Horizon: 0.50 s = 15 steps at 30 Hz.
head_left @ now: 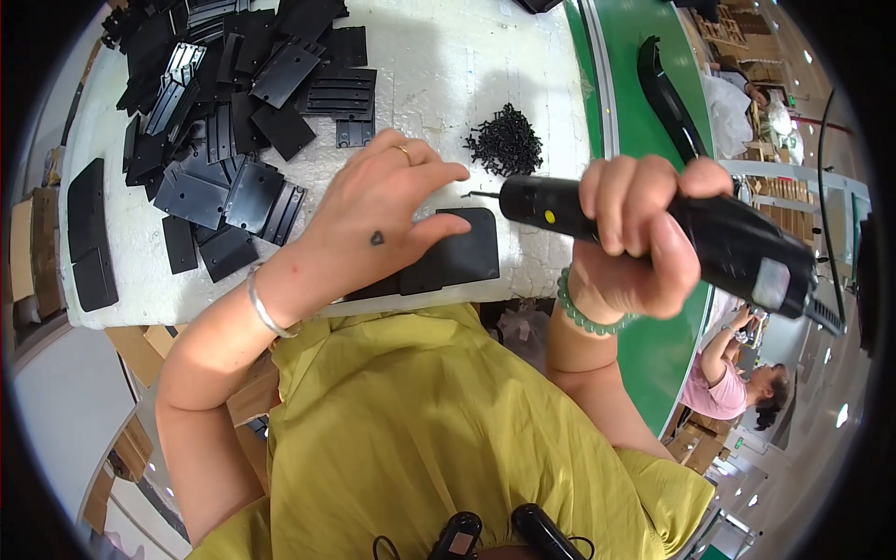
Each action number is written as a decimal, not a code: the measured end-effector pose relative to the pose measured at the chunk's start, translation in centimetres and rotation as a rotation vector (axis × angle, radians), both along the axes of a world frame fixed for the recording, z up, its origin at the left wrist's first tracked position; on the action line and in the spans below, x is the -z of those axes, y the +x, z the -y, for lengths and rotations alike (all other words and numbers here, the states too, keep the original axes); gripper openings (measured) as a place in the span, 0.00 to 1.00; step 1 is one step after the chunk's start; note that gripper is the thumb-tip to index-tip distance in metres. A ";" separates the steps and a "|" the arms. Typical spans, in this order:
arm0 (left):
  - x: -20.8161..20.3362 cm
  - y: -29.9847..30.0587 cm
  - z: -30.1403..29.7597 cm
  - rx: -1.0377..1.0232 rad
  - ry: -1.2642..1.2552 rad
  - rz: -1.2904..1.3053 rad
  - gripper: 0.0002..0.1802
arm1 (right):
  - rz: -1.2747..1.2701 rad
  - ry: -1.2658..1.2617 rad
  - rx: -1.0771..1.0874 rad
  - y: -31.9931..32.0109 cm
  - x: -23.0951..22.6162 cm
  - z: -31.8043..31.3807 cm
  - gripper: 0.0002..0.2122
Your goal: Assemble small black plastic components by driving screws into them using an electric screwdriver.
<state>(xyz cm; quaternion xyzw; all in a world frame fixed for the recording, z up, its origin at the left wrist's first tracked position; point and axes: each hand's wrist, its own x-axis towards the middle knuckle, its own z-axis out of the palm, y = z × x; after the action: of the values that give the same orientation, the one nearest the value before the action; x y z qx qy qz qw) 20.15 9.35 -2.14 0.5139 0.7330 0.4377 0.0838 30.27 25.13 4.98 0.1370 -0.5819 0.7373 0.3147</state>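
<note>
My right hand (639, 229) is wrapped around a black electric screwdriver (747, 245), held almost level with its thin bit pointing left. A tiny dark piece shows at the bit's tip; I cannot tell whether it is a screw. My left hand (378, 201) is open, thumb and index finger spread apart just left of that tip. Under the left hand lies a flat black plastic panel (471, 247) with rounded corners, partly hidden, at the near table edge. Beyond the bit sits a pile of small black screws (504, 140).
A large heap of black plastic plates (280, 75) covers the far left of the white worktable (420, 56). Another long black panel (91, 233) lies at the left edge. On the green surface (644, 373) to the right rests a curved black part (667, 93). A co-worker (733, 383) is farther right.
</note>
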 end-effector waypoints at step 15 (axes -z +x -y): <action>-1.0 0.9 0.3 0.040 0.155 0.023 0.09 | 0.008 0.166 -0.075 2.6 -3.8 1.0 0.15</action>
<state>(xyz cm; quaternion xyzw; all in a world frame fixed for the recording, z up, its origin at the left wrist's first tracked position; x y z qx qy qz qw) 21.05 9.01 -1.09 0.5282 0.6856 0.4973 0.0611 32.91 24.11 8.76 0.1813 -0.6365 0.6984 0.2723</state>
